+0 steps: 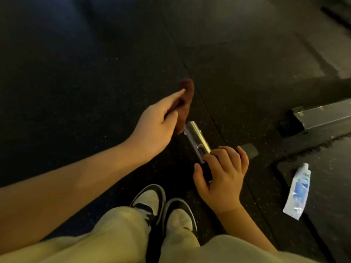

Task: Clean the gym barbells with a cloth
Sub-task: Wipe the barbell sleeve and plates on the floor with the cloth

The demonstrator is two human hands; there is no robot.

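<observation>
Pinching a brown cloth between thumb and curled fingers, forefinger laid straight along it, the left hand hangs just past the far end of the barbell sleeve; the cloth's lower edge meets that end, touching or barely clear, I cannot tell. The right hand wraps the sleeve's near end. The sleeve's long axis runs from the right hand away from the person and leftward, its free end pointing at the cloth, so the left hand is nearer for a wipe along it. A squeeze tube lies well right of the sleeve, sneakers on its near side.
</observation>
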